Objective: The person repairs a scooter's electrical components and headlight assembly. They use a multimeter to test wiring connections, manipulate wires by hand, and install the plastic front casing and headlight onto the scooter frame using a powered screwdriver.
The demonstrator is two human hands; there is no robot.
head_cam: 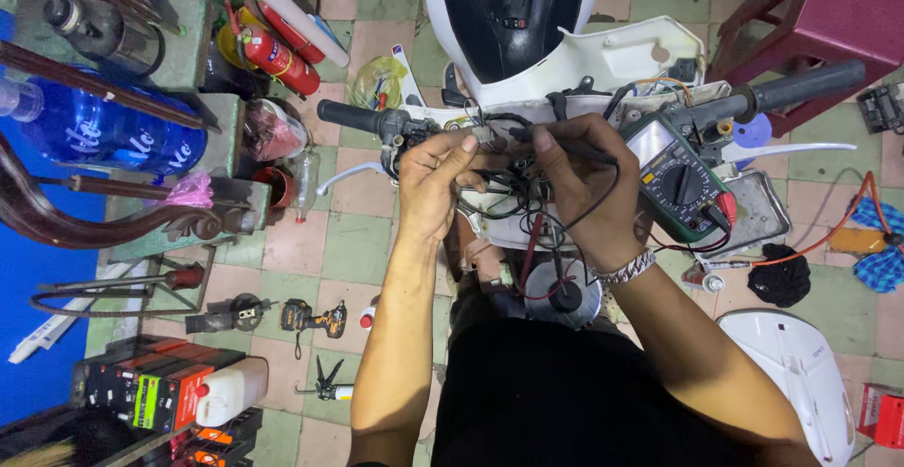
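The left hand (435,177) pinches a small connector (483,135) in the wiring (513,189) at the handlebar (363,117); the right hand (574,180) has its fingers clamped on a black probe (574,150), whose tip is hidden behind them, probably touching the connector. The multimeter (680,177) sits just right, its lower edge masked by leads. Tools (311,318) crowd the floor (358,241) left; open tiles remain beside the left forearm
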